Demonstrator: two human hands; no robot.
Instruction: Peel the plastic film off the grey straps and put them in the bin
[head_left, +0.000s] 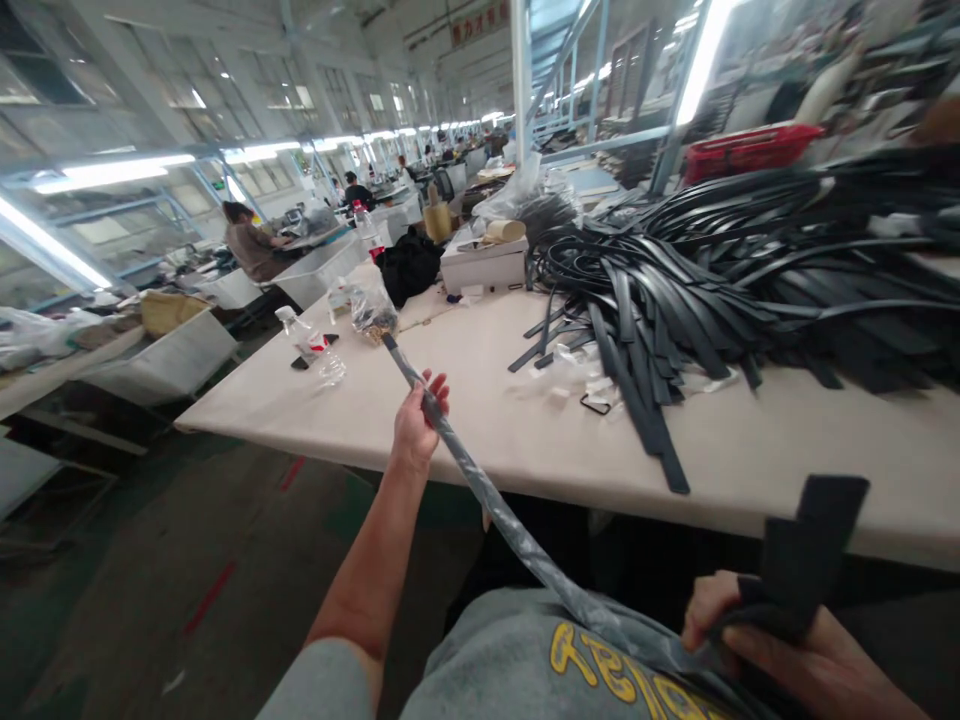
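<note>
A long black strap [487, 490], seemingly in a clear plastic sleeve, runs slantwise from above the table to my body. My left hand [422, 420] holds it near its far end, thumb on one side and fingers partly stretched on the other. At the lower right, in front of my shirt, my right hand [802, 655] is closed around the near part of the strap. Wide black ends [814, 540] stick up out of that hand; whether they are one strap folded or several is unclear. Part of the right hand is hidden behind them.
A big heap of black straps [675, 290] covers the table's right side. On the pale table [360, 410] also lie a plastic bottle [311, 345], a clear bag [371, 305], a white box [484, 262] and a black buckle-like ring [595, 404]. A co-worker [251, 245] sits at the far left.
</note>
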